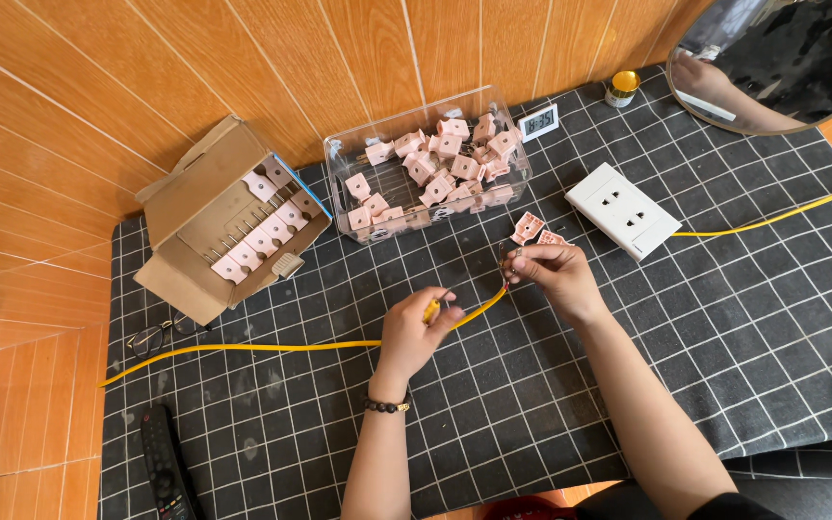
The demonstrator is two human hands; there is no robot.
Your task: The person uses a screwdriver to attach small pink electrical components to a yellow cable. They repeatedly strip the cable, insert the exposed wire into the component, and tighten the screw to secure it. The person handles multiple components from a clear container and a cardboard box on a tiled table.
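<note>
My left hand (pixel 418 327) pinches a yellow cable (pixel 262 348) that runs off to the left across the black checked cloth (pixel 493 404). My right hand (pixel 551 272) grips the stripped end of that same cable, holding the bare wires up between its fingertips. Two loose pink plug shells (pixel 532 227) lie on the cloth just beyond my right hand. A white wall socket plate (pixel 624 209) sits to the right of them, with another stretch of yellow cable (pixel 772 219) leading away from it.
A clear plastic tub (pixel 428 166) holds several pink plug shells. An open cardboard box (pixel 228 223) with more pink plugs stands at left. Glasses (pixel 158 336), a black remote (pixel 166 467), a small digital clock (pixel 539 122), a yellow-lidded jar (pixel 621 88) and a round mirror (pixel 782 60) surround the cloth.
</note>
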